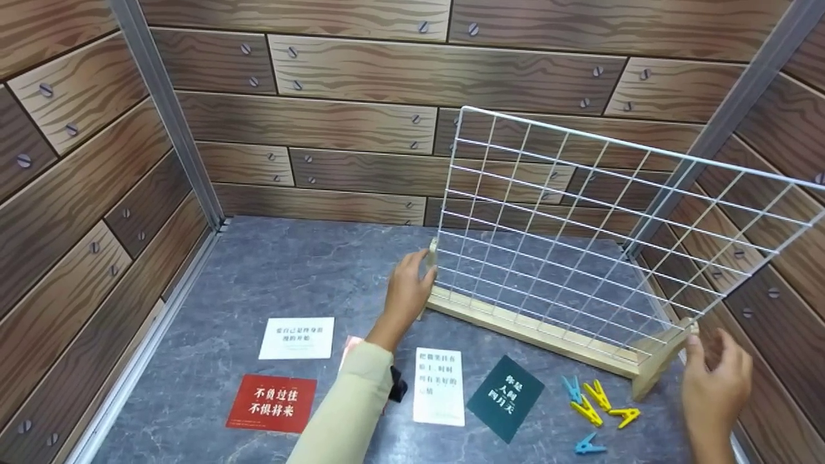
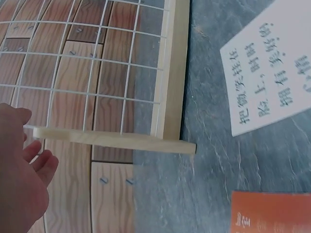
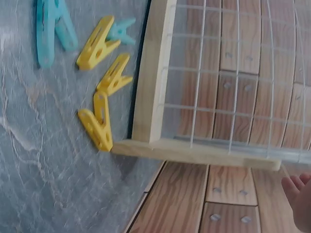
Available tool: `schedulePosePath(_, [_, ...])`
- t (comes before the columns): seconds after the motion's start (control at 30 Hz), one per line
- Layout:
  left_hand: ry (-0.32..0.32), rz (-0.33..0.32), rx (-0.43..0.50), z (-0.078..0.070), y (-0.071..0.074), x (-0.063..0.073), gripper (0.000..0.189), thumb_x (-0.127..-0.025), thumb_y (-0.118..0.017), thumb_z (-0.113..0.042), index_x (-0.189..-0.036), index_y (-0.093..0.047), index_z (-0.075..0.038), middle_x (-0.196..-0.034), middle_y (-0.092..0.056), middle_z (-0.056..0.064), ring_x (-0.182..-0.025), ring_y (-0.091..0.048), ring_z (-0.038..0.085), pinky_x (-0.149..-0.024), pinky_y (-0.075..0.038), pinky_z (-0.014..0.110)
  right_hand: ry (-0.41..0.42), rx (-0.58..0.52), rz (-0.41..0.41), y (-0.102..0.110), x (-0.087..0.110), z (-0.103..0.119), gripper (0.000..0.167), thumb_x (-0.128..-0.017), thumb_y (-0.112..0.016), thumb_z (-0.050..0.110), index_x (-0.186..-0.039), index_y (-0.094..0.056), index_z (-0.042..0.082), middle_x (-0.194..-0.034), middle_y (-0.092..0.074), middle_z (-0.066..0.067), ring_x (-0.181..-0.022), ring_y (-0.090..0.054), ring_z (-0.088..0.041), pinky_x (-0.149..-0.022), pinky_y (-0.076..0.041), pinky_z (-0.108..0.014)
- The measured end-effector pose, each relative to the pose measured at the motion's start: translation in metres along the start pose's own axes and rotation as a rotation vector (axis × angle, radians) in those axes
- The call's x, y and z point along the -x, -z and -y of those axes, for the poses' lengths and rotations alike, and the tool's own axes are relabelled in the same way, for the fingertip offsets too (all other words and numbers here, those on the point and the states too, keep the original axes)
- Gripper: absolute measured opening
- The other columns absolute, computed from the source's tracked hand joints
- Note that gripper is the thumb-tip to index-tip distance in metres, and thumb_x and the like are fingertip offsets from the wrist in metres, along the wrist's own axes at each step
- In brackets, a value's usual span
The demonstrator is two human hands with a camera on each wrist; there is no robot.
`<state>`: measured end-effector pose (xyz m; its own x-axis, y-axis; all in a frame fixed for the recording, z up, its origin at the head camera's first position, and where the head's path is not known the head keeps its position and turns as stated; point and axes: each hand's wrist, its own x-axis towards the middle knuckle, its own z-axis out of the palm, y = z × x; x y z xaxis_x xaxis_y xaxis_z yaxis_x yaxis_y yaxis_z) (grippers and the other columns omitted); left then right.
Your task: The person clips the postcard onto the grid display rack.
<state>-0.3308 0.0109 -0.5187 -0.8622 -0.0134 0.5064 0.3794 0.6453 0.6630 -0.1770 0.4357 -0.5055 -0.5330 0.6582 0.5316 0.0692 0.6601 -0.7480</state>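
Note:
A white wire grid panel (image 1: pixel 554 212) stands upright in a wooden stand (image 1: pixel 535 335) at the right of the table. My left hand (image 1: pixel 407 283) is at the stand's left upright; in the left wrist view its thumb and relaxed fingers (image 2: pixel 46 167) lie on either side of the wooden end (image 2: pixel 48 133), without curling round it. At the right upright (image 1: pixel 667 361) is my right hand (image 1: pixel 718 380), thumb tip right by the wood, other fingers loosely bent and apart from it. In the right wrist view, the fingertips (image 3: pixel 291 187) show just beyond the upright's end (image 3: pixel 267 164).
Yellow clothespins (image 1: pixel 598 394) and blue clothespins (image 1: pixel 589 444) lie before the stand's right end. Left of them are a dark green card (image 1: pixel 506 399), white cards (image 1: pixel 439 386) and a red card (image 1: pixel 271 403). My left arm partly covers a pink card (image 1: pixel 351 345). Wood-patterned walls (image 1: pixel 361 116) enclose the table.

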Motion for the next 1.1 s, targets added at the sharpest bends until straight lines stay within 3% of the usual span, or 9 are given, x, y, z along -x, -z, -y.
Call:
schedulePosePath(0.13, [0.067,-0.008,0.059,-0.005,-0.01,-0.01,0.04,-0.095,-0.069,-0.02,-0.133,-0.062,-0.006,-0.127,-0.066,0.013,-0.118,-0.064,0.03,-0.101,-0.051,0.044,-0.01,0.003,0.023,0.002,-0.009,-0.011,0.045,-0.096,-0.068,0.023,-0.136,-0.06,0.002,-0.114,-0.058,-0.006,-0.095,-0.035,0.019,-0.092,-0.034,-0.006])
schedulePosePath(0.2, [0.097,-0.013,0.086,-0.006,-0.013,-0.013,0.04,-0.095,-0.069,-0.019,-0.133,-0.061,-0.006,-0.127,-0.066,0.013,-0.118,-0.064,0.03,-0.101,-0.051,0.044,-0.005,0.002,0.043,0.0,-0.012,-0.015,0.045,-0.096,-0.067,0.021,-0.136,-0.059,0.001,-0.12,-0.06,-0.015,-0.096,-0.035,0.019,-0.093,-0.034,-0.004])
schedulePosePath(0.3, [0.132,-0.024,0.126,-0.005,-0.018,-0.017,0.038,-0.095,-0.069,-0.017,-0.131,-0.062,-0.005,-0.124,-0.067,0.013,-0.116,-0.065,0.029,-0.099,-0.052,0.043,-0.01,-0.034,0.076,-0.003,-0.015,-0.019,0.045,-0.097,-0.067,0.018,-0.136,-0.058,-0.001,-0.115,-0.062,-0.006,-0.095,-0.039,0.02,-0.092,-0.037,0.0])
schedulePosePath(0.43, [0.15,-0.051,0.186,-0.004,-0.023,-0.018,0.029,-0.096,-0.067,-0.012,-0.124,-0.065,-0.004,-0.114,-0.07,0.013,-0.109,-0.068,0.028,-0.095,-0.055,0.041,-0.025,-0.092,0.101,-0.008,-0.017,-0.022,0.042,-0.097,-0.065,0.016,-0.133,-0.06,-0.004,-0.101,-0.052,0.026,-0.089,-0.047,0.02,-0.086,-0.042,0.001])
schedulePosePath(0.53, [0.149,-0.072,0.23,-0.003,-0.025,-0.017,0.024,-0.096,-0.066,-0.01,-0.119,-0.067,-0.003,-0.109,-0.07,0.013,-0.106,-0.069,0.027,-0.093,-0.056,0.038,-0.023,-0.097,0.082,-0.011,-0.019,-0.022,0.038,-0.097,-0.065,0.014,-0.129,-0.063,-0.005,-0.094,-0.047,0.036,-0.087,-0.048,0.02,-0.084,-0.041,0.001])
schedulePosePath(0.83, [0.197,-0.116,0.275,-0.002,-0.024,-0.02,0.017,-0.095,-0.068,-0.009,-0.111,-0.069,-0.004,-0.103,-0.071,0.01,-0.099,-0.069,0.023,-0.089,-0.057,0.034,-0.041,-0.089,0.054,-0.02,-0.022,-0.023,0.032,-0.093,-0.067,0.009,-0.119,-0.067,-0.009,-0.086,-0.045,0.038,-0.079,-0.047,0.023,-0.075,-0.04,0.002])
schedulePosePath(1.1, [0.244,-0.101,0.283,-0.005,-0.026,-0.024,0.013,-0.094,-0.068,-0.012,-0.106,-0.07,-0.005,-0.099,-0.07,0.007,-0.086,-0.066,0.017,-0.077,-0.056,0.027,-0.069,-0.055,0.051,-0.017,-0.026,-0.022,0.03,-0.093,-0.067,0.011,-0.117,-0.069,-0.007,-0.081,-0.042,0.045,-0.074,-0.044,0.028,-0.07,-0.036,0.004])
